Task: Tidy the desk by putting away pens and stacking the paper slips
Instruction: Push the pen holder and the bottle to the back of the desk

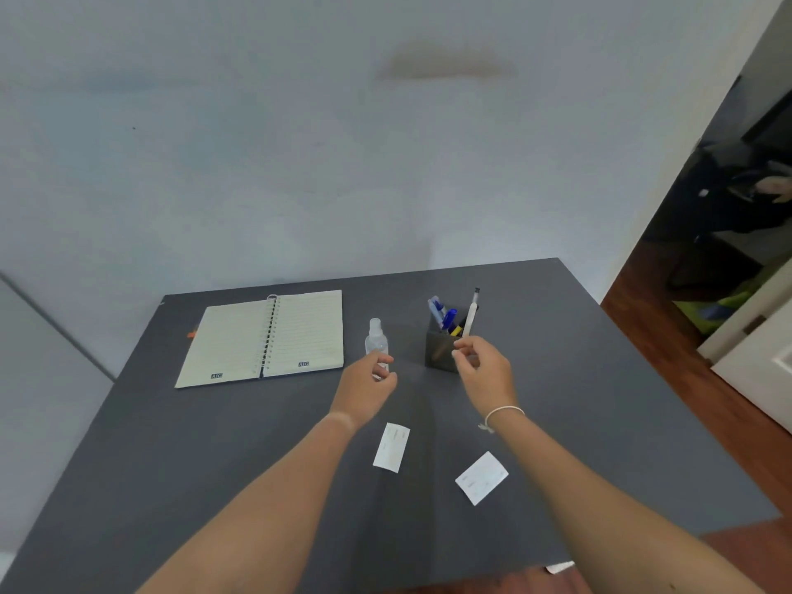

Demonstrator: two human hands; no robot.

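A dark square pen holder [439, 351] stands on the grey desk [214, 456], with several blue pens [445, 318] inside. My right hand [486, 368] hovers just in front of the holder and pinches the lower end of a white pen [471, 317], which points up over the holder's right side. My left hand [368, 385] floats above the desk beside a small clear bottle, fingers loosely curled, holding nothing. Two white paper slips lie apart near me: one slip [391, 447] between my forearms, another slip [481, 478] under my right forearm.
An open spiral notebook [265, 338] lies at the back left. A small clear spray bottle [376, 338] stands left of the holder. A white scrap [559, 567] shows below the desk's near edge. Wall behind; wooden floor and doorway to the right.
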